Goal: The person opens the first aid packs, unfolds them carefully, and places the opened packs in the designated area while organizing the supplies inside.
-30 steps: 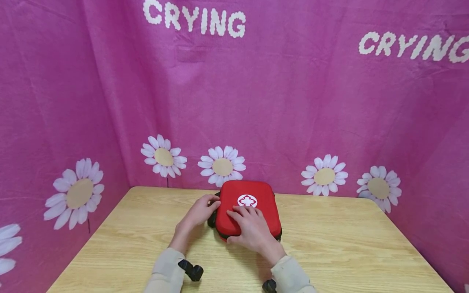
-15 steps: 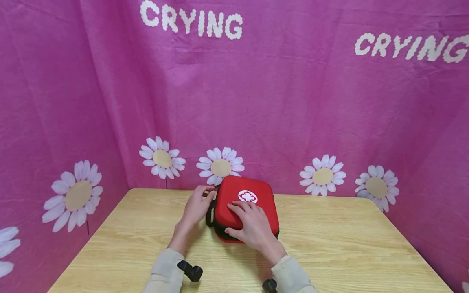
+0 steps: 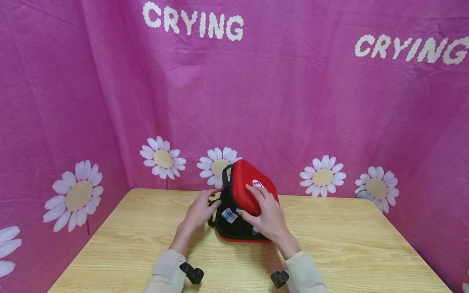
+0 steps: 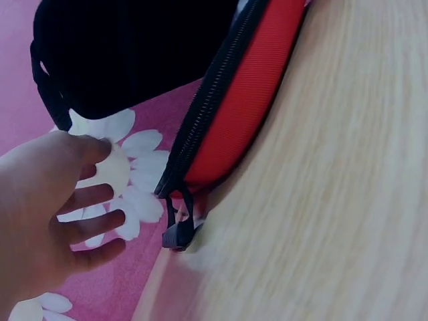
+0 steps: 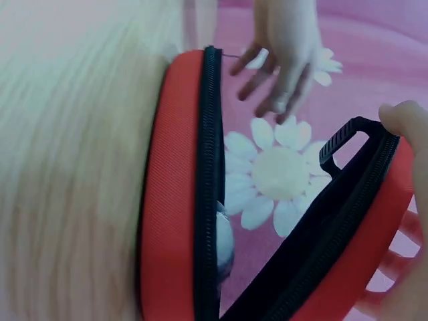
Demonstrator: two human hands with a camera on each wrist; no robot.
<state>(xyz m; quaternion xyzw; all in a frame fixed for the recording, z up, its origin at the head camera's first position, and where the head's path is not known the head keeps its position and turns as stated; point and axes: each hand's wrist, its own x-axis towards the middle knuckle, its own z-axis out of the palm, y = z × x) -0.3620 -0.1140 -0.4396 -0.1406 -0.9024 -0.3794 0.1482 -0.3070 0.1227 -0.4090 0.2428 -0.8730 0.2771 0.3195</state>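
Zip-edged, round-cornered red lid [image 3: 246, 179] in right hand [image 3: 270, 217], fingers clamped; left hand [image 3: 199, 209], fingers apart

Support: light wood-grain table [image 3: 348, 244] | On it: red case [image 3: 239, 228], lid [image 3: 243, 183] partly raised

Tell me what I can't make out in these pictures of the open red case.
Head view: print on the packet, too small to read.
Head view: lower part of the white emblem, covered by the right hand.
Right wrist view: the rest of the red case, cut off by the bottom edge.
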